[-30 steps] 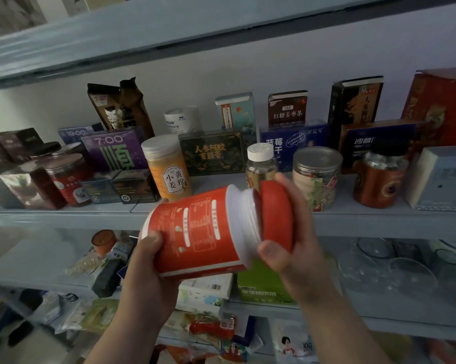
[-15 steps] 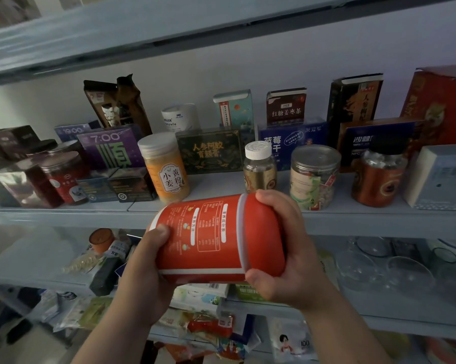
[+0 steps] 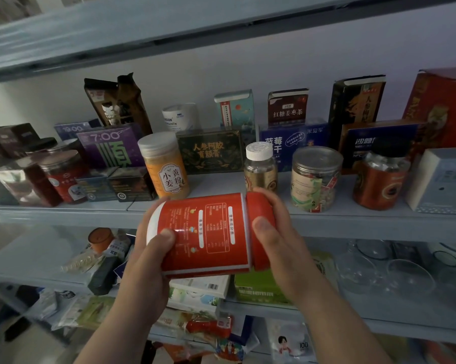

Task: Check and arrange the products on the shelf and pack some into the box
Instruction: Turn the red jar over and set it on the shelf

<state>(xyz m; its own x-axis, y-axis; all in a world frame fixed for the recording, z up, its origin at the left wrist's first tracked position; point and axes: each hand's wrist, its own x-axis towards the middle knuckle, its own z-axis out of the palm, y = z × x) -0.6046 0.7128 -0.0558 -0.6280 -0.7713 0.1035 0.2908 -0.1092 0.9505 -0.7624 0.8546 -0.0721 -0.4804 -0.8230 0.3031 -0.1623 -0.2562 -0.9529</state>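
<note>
You hold a red cylindrical canister with white printed panels (image 3: pixel 208 235) on its side, in the air just in front of the grey metal shelf (image 3: pixel 353 222) and level with its front edge. Your left hand (image 3: pixel 143 271) cups the base end, fingers curled behind it and thumb pressed on the label. Your right hand (image 3: pixel 279 248) wraps round the red lid (image 3: pixel 261 222) at the other end, thumb in front and fingers over the top. The lid sits on the canister; its wall is opaque, so nothing inside shows.

On the shelf behind it stand several upright containers. A clear plastic jar with a clear lid (image 3: pixel 165 166) is filled nearly to the top with yellow powder. Just behind your right fingers, a small bottle with a white ribbed cap (image 3: pixel 260 166) holds what may be tablets, though the view is too dim to be sure. To its right, a clear round jar (image 3: pixel 315 178) is packed with small wrapped sachets. Further right, a clear jar with an orange-brown label (image 3: pixel 379 179) carries pale contents. Far left, a clear jar with a red label (image 3: pixel 64 177) holds something dark red.

Clear glass bowls (image 3: pixel 405 274) sit on the lower shelf.
</note>
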